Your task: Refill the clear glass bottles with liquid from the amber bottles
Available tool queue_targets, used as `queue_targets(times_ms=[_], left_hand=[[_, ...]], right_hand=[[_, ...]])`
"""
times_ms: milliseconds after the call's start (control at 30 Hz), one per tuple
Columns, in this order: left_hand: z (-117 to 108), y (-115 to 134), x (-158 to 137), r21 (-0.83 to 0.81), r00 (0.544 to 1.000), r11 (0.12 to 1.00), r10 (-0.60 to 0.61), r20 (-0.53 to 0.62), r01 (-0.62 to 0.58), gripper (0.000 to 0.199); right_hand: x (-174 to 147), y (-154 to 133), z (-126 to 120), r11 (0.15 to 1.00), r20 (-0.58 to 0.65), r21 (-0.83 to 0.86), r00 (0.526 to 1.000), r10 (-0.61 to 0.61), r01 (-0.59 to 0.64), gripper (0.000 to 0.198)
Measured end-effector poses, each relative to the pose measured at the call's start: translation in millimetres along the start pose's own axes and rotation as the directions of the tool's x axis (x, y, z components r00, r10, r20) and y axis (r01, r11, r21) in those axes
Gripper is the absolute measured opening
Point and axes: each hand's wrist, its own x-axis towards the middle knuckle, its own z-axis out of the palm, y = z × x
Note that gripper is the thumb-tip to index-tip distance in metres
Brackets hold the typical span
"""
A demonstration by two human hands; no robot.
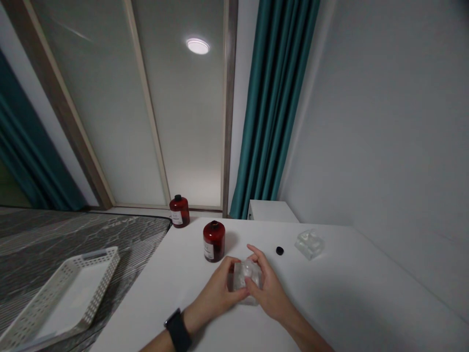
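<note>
Where it shows, the squarish object (240,275) looks clear

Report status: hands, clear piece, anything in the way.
Left hand and right hand both gripping clear piece. Piece partly covered by them. Front red bottle close beyond left hand, not visibly blocking.

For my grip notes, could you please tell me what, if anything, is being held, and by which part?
The left hand and right hand hold a clear, boxy object by its opposite sides.
</note>
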Motion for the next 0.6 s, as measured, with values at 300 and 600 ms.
queue_targets(times_ms=[300,600], left_hand=[[-0.9,4.0,-0.3,0.000,1.000,1.000,-0.008,0.012,0.008,0.040],[-1.3,0.3,-0.7,0.001,1.000,1.000,-0.012,0.019,0.012,0.043]], right_hand=[[1.9,5.6,0.5,0.999,-0.012,0.034,1.000,0.019,-0.019,0.080],[0.3,5.6,-3.0,0.995,0.054,0.099,0.998,-0.027,0.021,0.074]])
